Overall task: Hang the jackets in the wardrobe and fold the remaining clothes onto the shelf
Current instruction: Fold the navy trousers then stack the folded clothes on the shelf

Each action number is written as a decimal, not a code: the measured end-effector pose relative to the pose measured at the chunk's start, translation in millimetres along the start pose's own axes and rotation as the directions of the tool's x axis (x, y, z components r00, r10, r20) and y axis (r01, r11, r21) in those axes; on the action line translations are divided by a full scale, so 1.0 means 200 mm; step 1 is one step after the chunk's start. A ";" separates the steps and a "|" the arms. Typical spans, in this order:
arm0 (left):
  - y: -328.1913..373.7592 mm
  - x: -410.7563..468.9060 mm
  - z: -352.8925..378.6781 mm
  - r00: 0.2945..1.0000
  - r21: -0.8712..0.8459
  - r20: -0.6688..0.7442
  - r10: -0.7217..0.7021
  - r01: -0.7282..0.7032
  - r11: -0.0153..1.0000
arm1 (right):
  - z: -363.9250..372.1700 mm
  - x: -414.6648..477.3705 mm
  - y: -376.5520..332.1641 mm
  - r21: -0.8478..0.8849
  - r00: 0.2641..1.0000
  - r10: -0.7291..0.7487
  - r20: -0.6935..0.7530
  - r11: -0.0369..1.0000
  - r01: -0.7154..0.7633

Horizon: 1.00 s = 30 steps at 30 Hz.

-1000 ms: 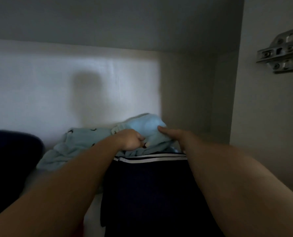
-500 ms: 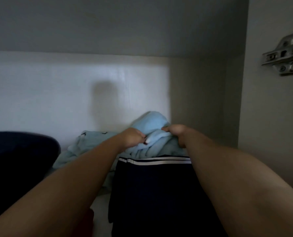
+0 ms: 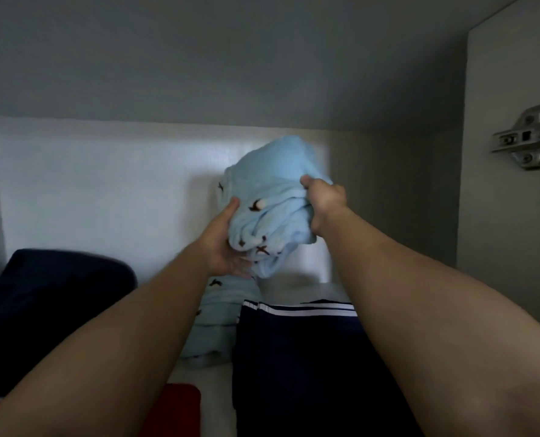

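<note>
A bunched light blue garment (image 3: 275,197) with small dark prints hangs lifted above the wardrobe shelf (image 3: 294,287), its tail trailing down to the shelf on the left. My left hand (image 3: 227,244) grips it from below on its left side. My right hand (image 3: 324,201) pinches its upper right fold. Under my right forearm lies a folded navy garment (image 3: 297,364) with white stripes along its far edge.
A dark navy pile (image 3: 48,307) sits at the shelf's left. Something red (image 3: 180,408) lies at the front edge. The wardrobe's right wall carries a metal hinge (image 3: 528,140). The back panel and ceiling close in the compartment.
Both hands have raised the light blue garment from the shelf into the air; it was lying crumpled behind the navy garment before.
</note>
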<state>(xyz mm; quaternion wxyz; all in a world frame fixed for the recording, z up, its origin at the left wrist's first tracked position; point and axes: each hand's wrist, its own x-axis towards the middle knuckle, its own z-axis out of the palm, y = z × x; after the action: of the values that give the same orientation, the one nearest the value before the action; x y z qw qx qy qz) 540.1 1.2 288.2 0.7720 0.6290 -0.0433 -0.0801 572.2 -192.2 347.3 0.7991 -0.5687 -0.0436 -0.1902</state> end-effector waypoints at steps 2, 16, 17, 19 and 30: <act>0.07 -0.05 -0.06 0.999 -0.023 0.053 0.002 -0.001 1.000 | 0.05 -0.04 0.02 0.098 0.994 0.089 0.066 0.991 -0.095; 0.03 -0.19 -0.55 0.936 -0.366 -0.348 -0.062 -0.074 0.928 | 0.52 -0.21 0.07 0.222 0.916 0.208 0.342 0.930 -0.294; 0.03 -0.20 -0.55 0.937 -0.338 -0.345 -0.052 -0.072 0.939 | 0.54 -0.21 0.06 0.225 0.911 0.209 0.354 0.927 -0.300; 0.04 -0.22 -0.55 0.953 -0.261 -0.303 -0.017 -0.066 0.963 | 0.56 -0.22 0.05 0.220 0.904 0.214 0.369 0.925 -0.309; 0.17 -0.31 -0.62 0.936 -0.233 -0.341 0.087 -0.174 0.957 | 0.43 -0.22 0.29 0.093 0.897 0.342 0.281 0.920 -0.380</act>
<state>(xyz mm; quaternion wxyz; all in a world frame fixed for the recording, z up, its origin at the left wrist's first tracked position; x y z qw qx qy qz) 502.4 138.3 299.0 0.8478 0.5225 0.0541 0.0723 564.9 -85.3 313.2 0.8471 -0.5270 -0.0551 0.0415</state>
